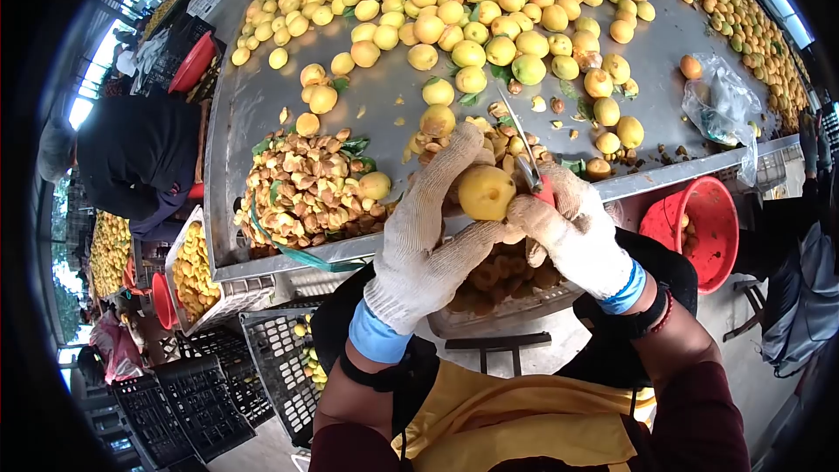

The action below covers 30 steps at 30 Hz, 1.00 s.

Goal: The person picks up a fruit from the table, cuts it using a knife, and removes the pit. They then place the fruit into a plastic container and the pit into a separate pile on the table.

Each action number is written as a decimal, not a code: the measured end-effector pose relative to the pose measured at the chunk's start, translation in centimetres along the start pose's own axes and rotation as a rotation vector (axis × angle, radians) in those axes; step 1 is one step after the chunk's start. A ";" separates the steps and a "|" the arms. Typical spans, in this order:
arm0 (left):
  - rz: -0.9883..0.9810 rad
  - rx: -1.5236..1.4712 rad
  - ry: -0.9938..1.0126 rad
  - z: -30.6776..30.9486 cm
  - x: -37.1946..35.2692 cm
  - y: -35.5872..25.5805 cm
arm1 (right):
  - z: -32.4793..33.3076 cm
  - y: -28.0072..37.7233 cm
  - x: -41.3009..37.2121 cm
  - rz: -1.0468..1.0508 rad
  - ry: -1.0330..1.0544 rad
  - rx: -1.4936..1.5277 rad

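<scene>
My left hand [426, 232], in a white knitted glove with stained fingers, is closed around a yellow apricot-like fruit [487, 192]. In my right hand [578, 232], gloved the same way, is a small knife [524, 142] with a red handle; its blade points up and away from me. The right fingertips are close against the fruit's lower right side. Beyond the hands, a pile of cut fruit pieces [306, 192] lies on the metal table [384, 114]. Whole yellow fruits [454, 13] are heaped farther back.
A crate [459, 323] holding brownish fruit pieces sits below my hands. At the right is a red bucket [703, 232], with a clear plastic bag [721, 105] above it on the table. Black crates [271, 367] stand at lower left. A person in dark clothes [135, 153] bends at the left.
</scene>
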<state>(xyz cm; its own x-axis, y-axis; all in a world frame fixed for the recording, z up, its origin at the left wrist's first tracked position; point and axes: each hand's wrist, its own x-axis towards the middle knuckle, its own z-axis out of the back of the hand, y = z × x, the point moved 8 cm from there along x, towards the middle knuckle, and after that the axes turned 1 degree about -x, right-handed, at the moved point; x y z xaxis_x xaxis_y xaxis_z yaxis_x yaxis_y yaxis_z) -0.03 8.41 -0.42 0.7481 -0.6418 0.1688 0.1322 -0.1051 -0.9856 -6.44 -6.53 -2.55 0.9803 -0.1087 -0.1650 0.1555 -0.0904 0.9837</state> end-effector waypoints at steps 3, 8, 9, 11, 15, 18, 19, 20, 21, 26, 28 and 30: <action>0.058 0.036 0.017 -0.4 0.3 0.8 | 0.0 1.3 0.3 0.199 0.037 -0.233; -0.139 0.446 0.011 -0.4 -0.2 -1.2 | 0.0 0.2 -0.5 -0.063 0.029 -0.037; -0.177 0.417 -0.018 -0.3 -0.2 -1.0 | 0.0 -0.3 -0.8 -0.109 0.003 0.040; -0.216 0.395 -0.051 0.1 -0.2 -1.2 | -0.4 -0.7 -1.3 -0.088 0.052 0.072; -0.100 0.018 -0.091 0.4 -0.1 -0.7 | -1.7 -2.1 -2.0 -0.020 0.113 0.102; -0.100 -0.097 -0.131 0.8 -0.1 -0.7 | -2.3 -1.8 -2.1 0.024 0.211 0.007; -0.065 -0.136 -0.166 0.7 -0.1 -0.7 | -2.6 -1.7 -2.2 0.024 0.231 -0.019; -0.028 -0.176 -0.201 0.9 -0.2 -0.6 | -2.9 -1.5 -2.3 0.023 0.251 -0.045; -0.029 -0.175 -0.204 1.0 -0.3 -0.7 | -3.0 -1.4 -2.3 0.023 0.254 -0.045; 0.071 -0.207 -0.138 0.7 -0.2 -0.6 | -3.0 -1.9 -2.1 0.037 0.174 -0.064; 0.118 -0.306 -0.133 0.6 -0.3 -0.4 | -3.1 -2.0 -1.9 0.044 0.186 -0.076; 0.165 -0.406 -0.126 0.4 -0.4 -0.2 | -3.1 -1.9 -1.9 0.048 0.196 -0.087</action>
<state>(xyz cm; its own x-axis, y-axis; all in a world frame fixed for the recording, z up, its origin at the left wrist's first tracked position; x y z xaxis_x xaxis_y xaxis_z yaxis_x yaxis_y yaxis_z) -0.12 9.00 -0.32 0.8143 -0.5802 -0.0164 -0.2428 -0.3148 -0.9176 -8.22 -3.08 -3.92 0.9904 0.0846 -0.1089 0.1095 -0.0026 0.9940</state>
